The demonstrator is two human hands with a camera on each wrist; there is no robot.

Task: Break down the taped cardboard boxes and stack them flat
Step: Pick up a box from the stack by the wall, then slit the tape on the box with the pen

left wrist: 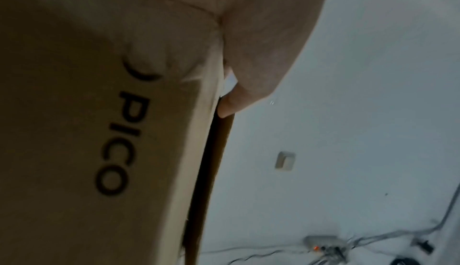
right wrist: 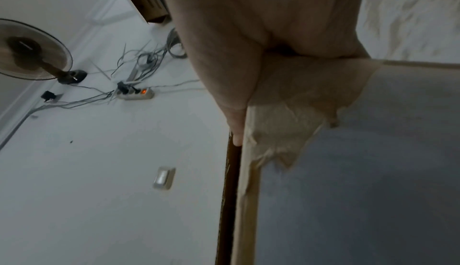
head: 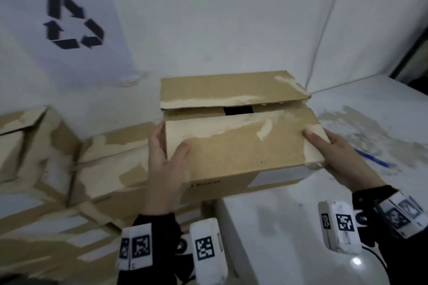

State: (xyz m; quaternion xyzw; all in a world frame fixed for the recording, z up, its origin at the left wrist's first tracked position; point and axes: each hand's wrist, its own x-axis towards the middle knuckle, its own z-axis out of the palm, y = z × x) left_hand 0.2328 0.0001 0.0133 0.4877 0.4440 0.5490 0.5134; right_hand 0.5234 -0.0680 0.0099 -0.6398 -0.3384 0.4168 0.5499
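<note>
Holding the cardboard box (head: pixel 234 146) from both ends, the person has the left hand (head: pixel 165 159) on its left end, thumb lying across the near top flap (head: pixel 231 143) and fingers reaching along the side, and the right hand (head: pixel 335 155) on its right end, thumb on the flap's corner; each grip is a loose clasp of the box, fingers not fully curled. The box sits on the white tabletop (head: pixel 289 210), partly overhanging its left edge. Its far top flap (head: pixel 227 89) is raised a little, and a dark gap (head: pixel 238 110) shows between the two flaps; what is inside cannot be told. Torn pale strips mark where tape came off both flaps. The left wrist view shows "PICO" printed on the box side (left wrist: pixel 114 141). To the left lie other cardboard boxes (head: pixel 69 169), flattened or partly so. A blue pen (head: pixel 372 158) rests on the tabletop right of the box. A sheet with a recycling symbol (head: pixel 73 23) hangs on the wall behind.
</note>
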